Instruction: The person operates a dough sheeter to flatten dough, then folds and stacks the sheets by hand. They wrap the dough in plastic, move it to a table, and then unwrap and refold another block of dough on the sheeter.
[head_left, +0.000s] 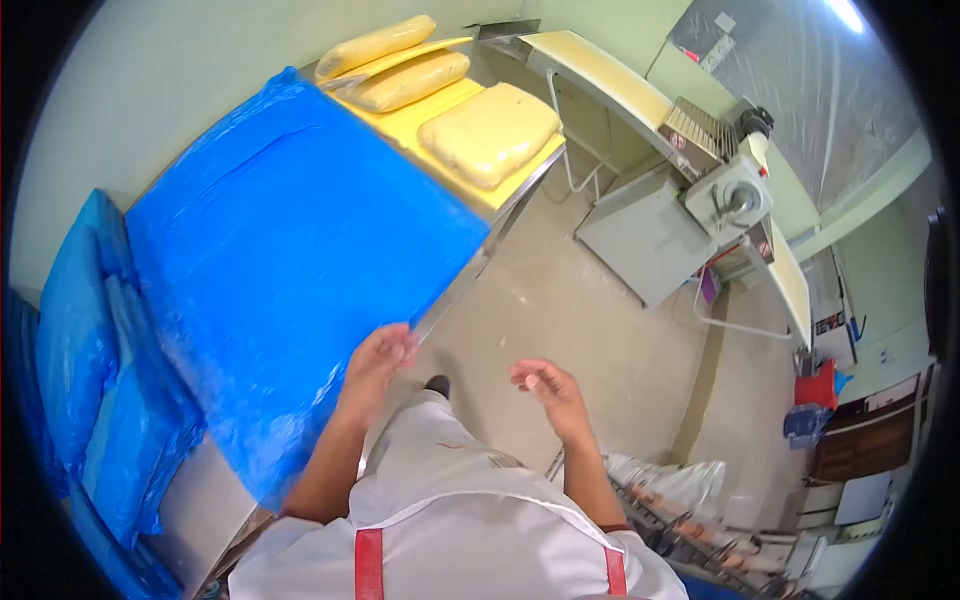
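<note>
- The blue sheet (290, 230) is covering much of the bench (200, 505) across the left and centre-left of the frame, its surface showing creases and shine.
- The left hand (384, 352) is hovering at the sheet's right edge; its fingers are curling loosely, but blur is hiding whether the tips are touching.
- The right hand (545, 385) is hanging over the floor (520, 300) near the centre, its fingers bending and standing partly spread, gripping nothing.
- Blue bags (75, 330) are bulging beside the sheet at the left edge; their contents are not showing.
- Toward the upper centre, clear wrapping is enclosing pale yellow blocks (490, 135): one is lying alone on a yellow surface (430, 115), two are stacking with a yellow board (405, 62) between them.
- A machine (730, 200) is standing at the upper right, between pale belts.
- A red container (817, 385) is sitting above a dark blue one at the right; their insides are too small to read.
</note>
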